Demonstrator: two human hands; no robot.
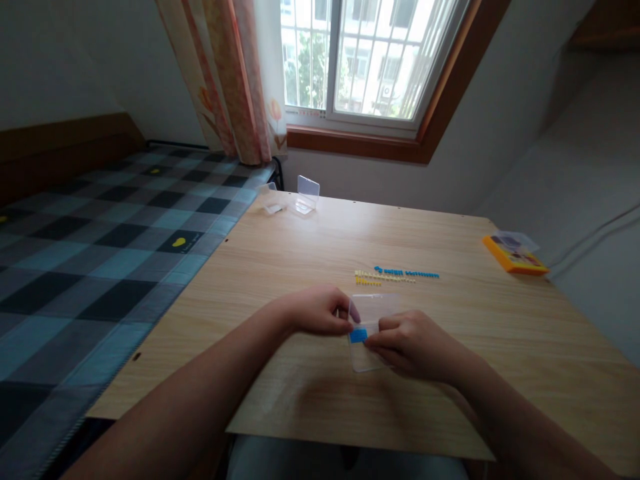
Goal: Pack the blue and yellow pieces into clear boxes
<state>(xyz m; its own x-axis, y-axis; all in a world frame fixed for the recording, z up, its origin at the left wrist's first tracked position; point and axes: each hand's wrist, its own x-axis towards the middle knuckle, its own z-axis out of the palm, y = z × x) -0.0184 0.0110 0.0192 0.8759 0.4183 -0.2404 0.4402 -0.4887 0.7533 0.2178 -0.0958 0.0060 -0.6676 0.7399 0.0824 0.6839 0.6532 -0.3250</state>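
A clear plastic box (373,307) lies with its lid open on the table in front of me. Blue pieces (359,335), packed into a small rectangle, sit in its near part on the left. My left hand (320,311) is closed on the box's left edge, thumb beside the blue pieces. From the other side, my right hand (413,341) reaches over the box with fingers pinched together at the right edge of the blue block. Whatever those fingertips hold, if anything, is too small to make out. Beyond the box lie rows of tiny blue pieces (423,274) and yellow pieces (368,282).
Another open clear box (306,197) stands at the table's far left, beside a further clear plastic case (273,207). An orange-yellow box (515,255) rests at the right edge. A checked bed (150,227) adjoins the wooden table (280,260) on the left.
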